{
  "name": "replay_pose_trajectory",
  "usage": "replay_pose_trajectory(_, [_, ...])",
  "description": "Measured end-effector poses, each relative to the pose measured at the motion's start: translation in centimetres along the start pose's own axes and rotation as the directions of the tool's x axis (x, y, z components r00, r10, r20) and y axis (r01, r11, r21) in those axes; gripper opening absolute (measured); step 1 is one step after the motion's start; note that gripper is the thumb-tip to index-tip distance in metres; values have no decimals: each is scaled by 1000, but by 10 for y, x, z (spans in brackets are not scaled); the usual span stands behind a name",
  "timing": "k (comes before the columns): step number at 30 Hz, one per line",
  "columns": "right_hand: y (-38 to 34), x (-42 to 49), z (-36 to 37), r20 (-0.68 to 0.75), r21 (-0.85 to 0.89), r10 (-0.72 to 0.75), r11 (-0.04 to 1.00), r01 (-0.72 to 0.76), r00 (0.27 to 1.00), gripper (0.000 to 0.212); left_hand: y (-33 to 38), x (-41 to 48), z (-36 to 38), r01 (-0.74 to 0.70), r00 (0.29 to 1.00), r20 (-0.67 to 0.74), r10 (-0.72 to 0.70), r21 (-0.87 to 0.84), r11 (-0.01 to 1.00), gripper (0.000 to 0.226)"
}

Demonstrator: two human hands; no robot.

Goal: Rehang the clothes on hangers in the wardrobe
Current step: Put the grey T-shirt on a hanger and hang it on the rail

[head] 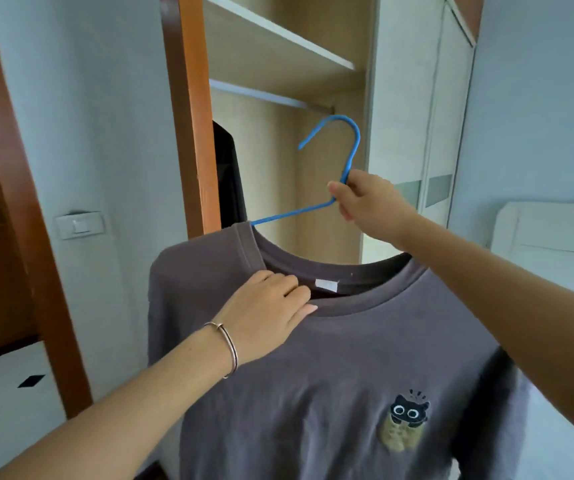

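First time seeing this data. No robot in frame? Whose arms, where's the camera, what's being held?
No robot here: a person does the task with bare hands, and the single picture comes from a wide-angle camera on their head, looking forward and down. So both arms are the wearer's own. The right hand grips a blue hanger just below its hook. A grey T-shirt with a small cat print hangs on that hanger, and the left hand, with a bracelet at the wrist, holds its collar. Ahead is the open wardrobe with its rail; the hook is not on the rail yet. A dark garment hangs inside at the left.
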State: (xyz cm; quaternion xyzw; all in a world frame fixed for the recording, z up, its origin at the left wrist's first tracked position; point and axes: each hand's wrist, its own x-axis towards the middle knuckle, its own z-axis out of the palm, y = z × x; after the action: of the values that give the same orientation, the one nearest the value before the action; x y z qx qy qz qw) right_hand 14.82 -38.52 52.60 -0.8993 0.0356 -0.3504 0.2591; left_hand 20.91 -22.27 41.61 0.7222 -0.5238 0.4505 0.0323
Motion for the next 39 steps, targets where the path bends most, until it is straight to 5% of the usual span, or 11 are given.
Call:
replay_pose_trajectory(5, [64, 31, -11, -95, -99, 90, 990, -100, 991, 29, 1, 30, 44, -169, 984, -72, 164, -67, 983, 29])
replay_pose_trajectory(20, [182, 79, -30, -221, -180, 286, 928, -327, 932, 28, 0, 139, 147, -442, 862, 51, 504, -410, 797, 33])
replay_pose_trajectory(22, [182, 82, -28, -209, -159, 257, 943, -292, 943, 28, -10, 149, 157, -422, 890, -10, 456, -396, 815, 32])
replay_pose_trajectory(25, [169, 91, -21, -181, -168, 221, 953, -252, 958, 28, -36, 168, 168, -200, 980, -96, 176, -491, 848, 33])
replay_pose_trajectory(30, [146, 122, -13, -213, -145, 182, 966, -215, 960, 23, -79, 210, 158, 127, 983, -9, -185, -696, 707, 45])
replay_pose_trajectory(39, [122, 143, 3, -232, -44, 181, 980, -196, 956, 21, -99, 252, 162, 64, 997, 73, -12, -767, 639, 35])
